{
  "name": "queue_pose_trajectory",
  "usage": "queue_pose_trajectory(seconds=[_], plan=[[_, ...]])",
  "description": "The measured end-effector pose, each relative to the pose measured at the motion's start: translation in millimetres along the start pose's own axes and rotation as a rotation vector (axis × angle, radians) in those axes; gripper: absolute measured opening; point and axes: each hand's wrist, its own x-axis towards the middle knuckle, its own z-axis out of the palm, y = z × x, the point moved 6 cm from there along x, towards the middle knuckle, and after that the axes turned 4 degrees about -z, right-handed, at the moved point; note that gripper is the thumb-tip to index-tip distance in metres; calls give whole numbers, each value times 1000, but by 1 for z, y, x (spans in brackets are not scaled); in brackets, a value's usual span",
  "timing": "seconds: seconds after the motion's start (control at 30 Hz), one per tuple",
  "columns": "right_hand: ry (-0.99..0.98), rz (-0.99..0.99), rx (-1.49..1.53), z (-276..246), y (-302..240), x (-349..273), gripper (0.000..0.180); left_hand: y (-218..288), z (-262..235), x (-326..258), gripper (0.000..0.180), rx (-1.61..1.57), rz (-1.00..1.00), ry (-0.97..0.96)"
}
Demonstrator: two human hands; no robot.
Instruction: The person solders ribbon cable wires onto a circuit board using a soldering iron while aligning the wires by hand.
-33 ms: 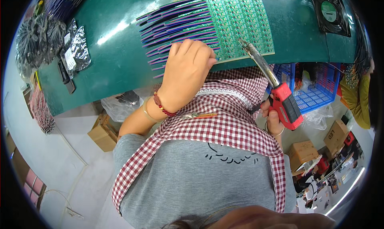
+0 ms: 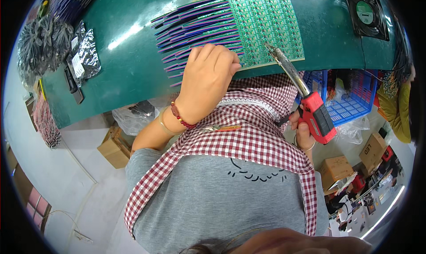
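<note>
Nothing looks moved since earlier: by the green tabletop's (image 2: 124, 72) near edge lies a thin green circuit-board panel (image 2: 266, 25), probably light, stiff, fragile, best held by its rim, the left hand (image 2: 208, 76) curled there, grasp hidden, the right hand (image 2: 303, 132), short of that edge, gripping a red-and-black soldering gun (image 2: 314, 107)

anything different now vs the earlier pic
Nothing visibly moved, was grasped or let go. The right hand still grips the red-and-black soldering tool, and the left hand stays at the near edge of the green rectangular circuit-board panel, over the thin blue-and-pink wires.
</note>
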Motion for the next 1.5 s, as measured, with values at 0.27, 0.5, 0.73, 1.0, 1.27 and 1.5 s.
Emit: queue_pose_trajectory(seconds=[0.27,0.5,0.73,1.0,1.27,1.5], plan=[[-73,-74,-185,-4,14,-10,60,-1,7,3,18,-31,160,137],[17,51,77,8,-8,7,20,-4,14,0,18,-21,146,122],[-57,36,4,3,4,0,38,1,6,4,18,-67,143,152],[-35,66,25,3,5,-1,65,-1,6,3,18,-80,174,160],[-44,86,73,8,2,0,18,-4,14,-1,19,-73,155,104],[-39,120,109,11,3,1,18,1,12,3,16,-25,166,149]])
